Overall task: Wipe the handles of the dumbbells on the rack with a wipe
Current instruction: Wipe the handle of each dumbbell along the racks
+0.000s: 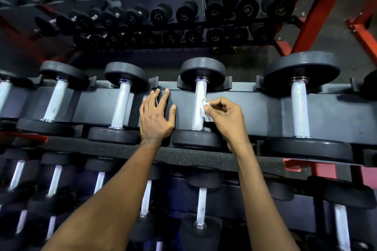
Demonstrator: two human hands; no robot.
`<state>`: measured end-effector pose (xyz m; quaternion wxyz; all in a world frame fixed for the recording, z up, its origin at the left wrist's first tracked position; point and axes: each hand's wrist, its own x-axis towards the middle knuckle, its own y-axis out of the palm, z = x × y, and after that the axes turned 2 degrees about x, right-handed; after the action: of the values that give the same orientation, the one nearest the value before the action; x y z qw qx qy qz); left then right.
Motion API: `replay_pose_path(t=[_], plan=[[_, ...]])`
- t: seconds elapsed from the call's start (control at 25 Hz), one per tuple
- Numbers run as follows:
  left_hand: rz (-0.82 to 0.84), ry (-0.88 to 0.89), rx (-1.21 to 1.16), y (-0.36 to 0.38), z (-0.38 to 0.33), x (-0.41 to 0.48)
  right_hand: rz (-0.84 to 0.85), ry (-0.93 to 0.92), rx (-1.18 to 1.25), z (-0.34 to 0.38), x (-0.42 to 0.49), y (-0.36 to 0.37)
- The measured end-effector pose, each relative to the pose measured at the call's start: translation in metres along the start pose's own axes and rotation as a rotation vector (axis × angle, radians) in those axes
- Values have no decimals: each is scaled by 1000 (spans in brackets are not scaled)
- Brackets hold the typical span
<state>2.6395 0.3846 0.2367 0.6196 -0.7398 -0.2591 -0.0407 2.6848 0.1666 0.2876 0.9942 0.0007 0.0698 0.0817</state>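
Gym dumbbell rack (pixel 255 106), many rows. Right hand (pixel 226 116) pinches a white wipe (pixel 204 109) against one handle (pixel 199 96); left hand (pixel 156 116) rests flat on the rack, fingers spread. Many handles likely remain.

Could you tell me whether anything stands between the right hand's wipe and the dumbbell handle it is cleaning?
Nothing visible does: the wipe pinched in the right hand touches the handle. The left hand rests on the rack beside it, clear.
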Motion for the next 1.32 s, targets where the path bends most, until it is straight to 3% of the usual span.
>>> replay_pose_path(t=[0.16, 0.32, 0.56, 0.72, 1.08, 1.32], plan=[[-3, -2, 2, -1, 0, 1, -115, -8, -37, 2, 8, 9], [-1, 2, -1, -1, -1, 0, -84, 12, -38, 9, 17, 13], [1, -1, 12, 0, -2, 1, 10, 347, 475, 17, 43, 27], [12, 2, 18, 0, -1, 0, 164, 395, 434, 32, 45, 20], [-5, -4, 16, 1, 1, -1, 199, 291, 208, 33, 37, 16], [-14, 3, 30, 3, 2, -1, 227, 337, 186, 28, 36, 15]])
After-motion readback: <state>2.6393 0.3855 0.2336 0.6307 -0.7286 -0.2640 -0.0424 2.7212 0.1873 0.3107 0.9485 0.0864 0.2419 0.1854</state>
